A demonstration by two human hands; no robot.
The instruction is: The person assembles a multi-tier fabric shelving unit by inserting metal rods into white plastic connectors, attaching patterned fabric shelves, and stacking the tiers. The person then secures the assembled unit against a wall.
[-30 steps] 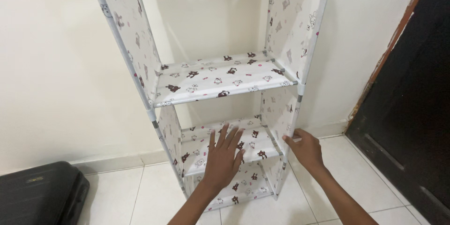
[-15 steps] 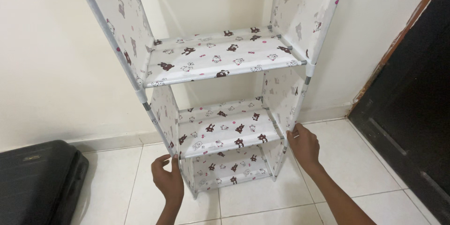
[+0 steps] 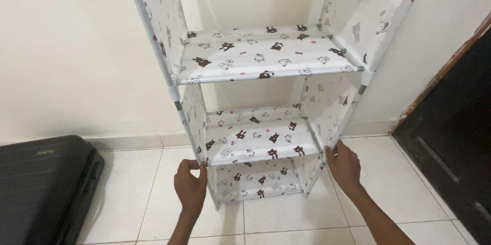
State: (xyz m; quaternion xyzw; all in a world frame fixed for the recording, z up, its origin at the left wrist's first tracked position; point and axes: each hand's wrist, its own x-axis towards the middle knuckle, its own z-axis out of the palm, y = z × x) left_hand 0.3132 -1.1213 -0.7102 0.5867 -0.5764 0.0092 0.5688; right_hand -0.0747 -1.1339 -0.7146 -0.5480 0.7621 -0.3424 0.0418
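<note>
My left hand (image 3: 190, 186) pinches the fabric shelf rack's (image 3: 255, 143) near-left post, my right hand (image 3: 343, 166) wraps the near-right post; the rack stands upright between both grips, against the far wall (image 3: 66, 56)

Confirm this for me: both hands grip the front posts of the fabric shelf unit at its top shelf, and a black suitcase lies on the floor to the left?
Not quite. In the head view the left hand and right hand grip the fabric shelf unit at its lower shelf, not the top one. The black suitcase is correct.
</note>
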